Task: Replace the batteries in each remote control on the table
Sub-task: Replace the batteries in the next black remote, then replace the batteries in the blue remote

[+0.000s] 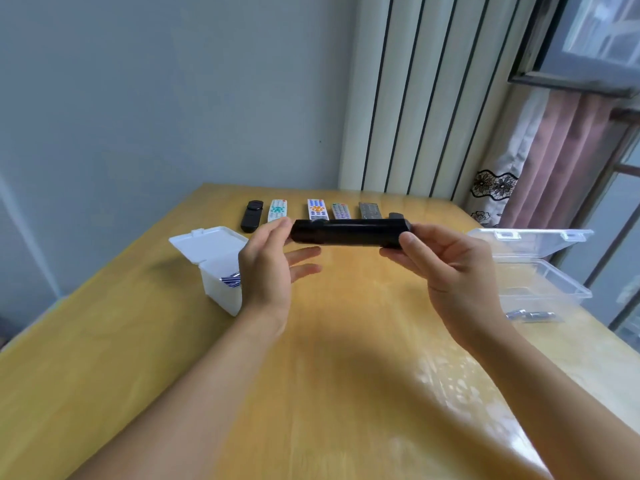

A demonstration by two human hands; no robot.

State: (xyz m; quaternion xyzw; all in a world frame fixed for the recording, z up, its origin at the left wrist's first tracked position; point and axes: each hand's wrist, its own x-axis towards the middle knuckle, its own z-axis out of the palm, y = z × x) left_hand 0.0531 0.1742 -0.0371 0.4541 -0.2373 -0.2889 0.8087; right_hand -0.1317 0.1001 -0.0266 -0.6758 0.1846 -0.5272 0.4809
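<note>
Two hands hold a black remote (349,232) level above the table (346,375): the right hand (450,268) pinches one end, the left hand (268,265) touches the other with relaxed fingers. Five remotes (317,210) lie behind, a white box (221,271) left, a clear case (540,268) right.

A yellow wooden worktop (346,341) carries five remotes in a far row (313,212), an open white box (221,271) (batteries inside) at left, a clear open case (540,268) at right, with loose batteries (531,315) beside it.
</note>
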